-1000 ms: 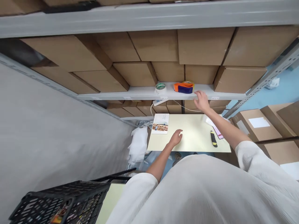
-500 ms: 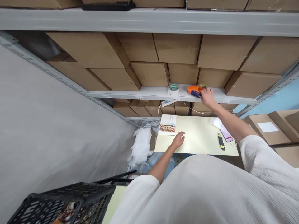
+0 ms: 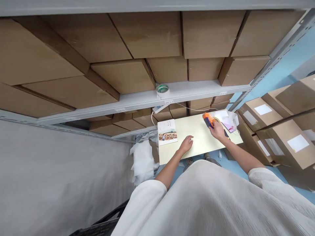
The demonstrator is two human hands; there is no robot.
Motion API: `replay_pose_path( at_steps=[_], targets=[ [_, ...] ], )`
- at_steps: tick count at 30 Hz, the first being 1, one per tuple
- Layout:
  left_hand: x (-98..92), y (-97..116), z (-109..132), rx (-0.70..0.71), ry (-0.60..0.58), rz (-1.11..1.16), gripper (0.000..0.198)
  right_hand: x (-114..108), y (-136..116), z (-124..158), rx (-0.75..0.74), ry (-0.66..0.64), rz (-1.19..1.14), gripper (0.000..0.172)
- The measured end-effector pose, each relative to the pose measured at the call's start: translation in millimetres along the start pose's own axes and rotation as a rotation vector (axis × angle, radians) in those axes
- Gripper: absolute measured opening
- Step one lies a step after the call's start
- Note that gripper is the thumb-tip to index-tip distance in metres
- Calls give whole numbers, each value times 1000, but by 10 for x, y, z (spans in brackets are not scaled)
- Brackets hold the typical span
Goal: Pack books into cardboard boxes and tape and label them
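Note:
My right hand [image 3: 217, 129] grips an orange and blue tape dispenser [image 3: 208, 119] just above the pale yellow table [image 3: 201, 141], near its far right part. My left hand [image 3: 187, 143] rests on the table's middle with fingers loosely curled and nothing in it. A small book with a picture cover [image 3: 167, 131] lies at the table's far left corner. A green-edged tape roll [image 3: 162, 89] sits on the grey shelf [image 3: 194, 89] above the table.
Cardboard boxes [image 3: 128, 75] fill the shelving behind and above. More boxes with white labels [image 3: 273, 137] are stacked at the right. White wrapping sheets [image 3: 144, 159] lie on the floor left of the table. Papers and a blurred item [image 3: 228, 120] lie at the table's right end.
My right hand reached up to the shelf, took hold of the tape dispenser and brought it down over the table. The left hand stayed on the table. The view swung right.

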State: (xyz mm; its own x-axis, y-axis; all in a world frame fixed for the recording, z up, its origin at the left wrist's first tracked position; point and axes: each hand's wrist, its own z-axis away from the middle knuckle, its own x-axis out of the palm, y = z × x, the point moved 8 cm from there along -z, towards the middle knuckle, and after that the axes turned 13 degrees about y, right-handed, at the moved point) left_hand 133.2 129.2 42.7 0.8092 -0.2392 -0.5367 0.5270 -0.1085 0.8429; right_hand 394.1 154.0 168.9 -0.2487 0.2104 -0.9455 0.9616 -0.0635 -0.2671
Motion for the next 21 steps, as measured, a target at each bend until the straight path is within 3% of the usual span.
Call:
replay_pose_path(
  at_steps=[4,8,14,21],
  targets=[
    [-5,-67,90,-6,-40,-25,39,539,500,444,227,-127,58,28],
    [-42,-159,207,-33,-54,-63,39,871,822,740,288,-174,74,27],
    [-30,-191,319,-77,-43,-97,39,1113,1123,853,305,-177,49,30],
    [125,-68,387,-90,13,-101,39,1190,1268,778,308,-195,-10,32]
  ],
)
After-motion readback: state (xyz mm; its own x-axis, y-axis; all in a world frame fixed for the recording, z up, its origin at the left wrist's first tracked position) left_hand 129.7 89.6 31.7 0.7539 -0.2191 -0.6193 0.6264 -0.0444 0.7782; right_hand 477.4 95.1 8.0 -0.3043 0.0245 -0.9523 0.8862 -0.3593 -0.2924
